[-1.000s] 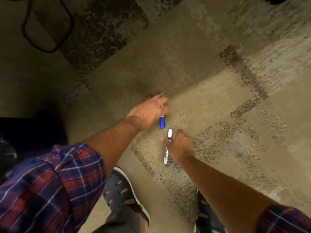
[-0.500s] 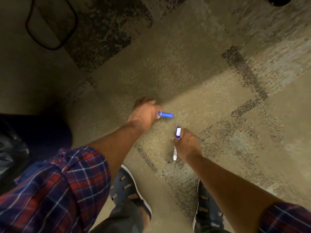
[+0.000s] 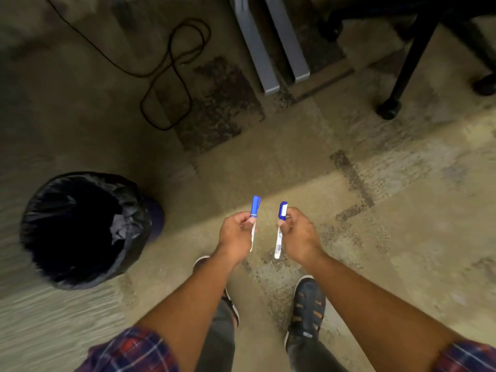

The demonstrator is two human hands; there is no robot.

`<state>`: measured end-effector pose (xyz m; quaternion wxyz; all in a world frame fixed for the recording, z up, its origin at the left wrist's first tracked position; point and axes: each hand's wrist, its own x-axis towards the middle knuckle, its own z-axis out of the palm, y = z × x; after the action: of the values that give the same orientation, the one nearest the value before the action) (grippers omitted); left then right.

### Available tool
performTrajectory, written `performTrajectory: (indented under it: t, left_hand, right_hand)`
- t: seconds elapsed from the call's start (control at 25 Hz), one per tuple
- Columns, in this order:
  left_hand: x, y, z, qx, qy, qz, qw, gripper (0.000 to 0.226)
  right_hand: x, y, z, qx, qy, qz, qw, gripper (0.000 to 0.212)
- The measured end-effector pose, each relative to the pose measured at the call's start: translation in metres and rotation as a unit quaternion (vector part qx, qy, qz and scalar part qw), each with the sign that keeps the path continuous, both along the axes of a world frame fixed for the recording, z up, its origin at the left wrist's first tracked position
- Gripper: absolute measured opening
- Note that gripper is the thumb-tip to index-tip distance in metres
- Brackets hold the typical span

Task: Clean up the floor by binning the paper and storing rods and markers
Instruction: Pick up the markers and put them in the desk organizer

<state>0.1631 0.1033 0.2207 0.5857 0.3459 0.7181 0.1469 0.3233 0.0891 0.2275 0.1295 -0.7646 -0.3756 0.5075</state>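
My left hand [image 3: 236, 233] grips a white marker with a blue cap [image 3: 255, 208], cap pointing away from me. My right hand [image 3: 300, 234] grips a second white marker with a blue cap [image 3: 279, 237], also cap up. Both markers are held side by side above the carpet, in front of my feet. To the left stands a round bin with a black liner [image 3: 40, 200]; crumpled paper [image 3: 122, 228] lies inside it.
A black cable [image 3: 171, 73] loops on the carpet at the back left. Two grey metal legs [image 3: 268, 49] stand at the back centre, and a black chair base with castors [image 3: 389, 108] at the back right. My two shoes [image 3: 308, 304] are below my hands.
My left hand picked the marker off the carpet. Both hands rose with their markers as I stood up, and the view widened to show the bin, cable and furniture legs.
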Motion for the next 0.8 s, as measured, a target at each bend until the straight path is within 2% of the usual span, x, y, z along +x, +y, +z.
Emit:
performTrajectory:
  t: [0.16, 0.44, 0.6, 0.8]
  left_hand:
    - [0.005, 0.009, 0.106, 0.029, -0.036, 0.070, 0.996, 0.021]
    - [0.000, 0.020, 0.279, 0.108, -0.104, 0.182, 0.972, 0.018]
    - [-0.012, 0.019, 0.369, 0.132, -0.124, 0.196, 0.964, 0.018]
    - [-0.052, 0.011, 0.441, 0.144, -0.098, 0.202, 0.964, 0.019]
  right_hand:
    - [-0.012, 0.023, 0.098, 0.033, 0.068, -0.021, 0.997, 0.030]
    - [-0.026, 0.059, 0.263, 0.084, 0.156, 0.035, 0.984, 0.026]
    - [-0.040, 0.063, 0.344, 0.118, 0.166, 0.039, 0.978, 0.026]
    - [-0.085, 0.061, 0.412, 0.127, 0.180, 0.054, 0.974, 0.025]
